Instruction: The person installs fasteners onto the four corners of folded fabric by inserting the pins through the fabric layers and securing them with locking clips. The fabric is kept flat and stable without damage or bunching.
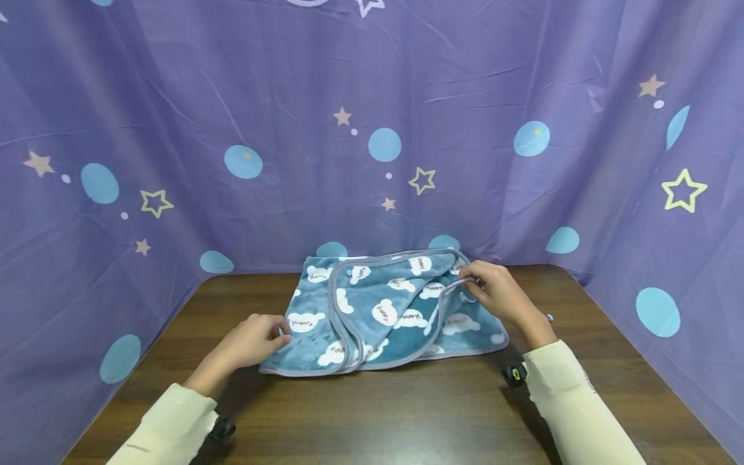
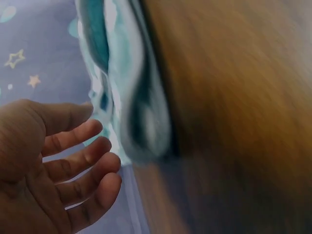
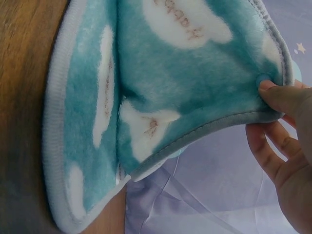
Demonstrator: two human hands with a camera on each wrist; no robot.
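A teal fleece blanket (image 1: 383,313) with white "Happy" cloud prints and grey edging lies folded in loose layers on the table. My right hand (image 1: 494,290) pinches a corner of its upper layer between thumb and fingers, lifting that corner above the layer below. In the right wrist view the thumb (image 3: 282,97) presses beside a small round blue snap button (image 3: 263,78) near the corner. My left hand (image 1: 256,339) is beside the blanket's left end, fingers relaxed and a little bent, holding nothing. The left wrist view shows those fingertips (image 2: 111,161) near the blurred folded edge (image 2: 146,131).
The brown wooden table (image 1: 407,413) extends in front of the blanket and to both sides. A purple curtain (image 1: 302,194) with stars and blue dots hangs behind and around it. Black wrist devices (image 1: 514,374) sit by the cream sleeves (image 1: 575,400).
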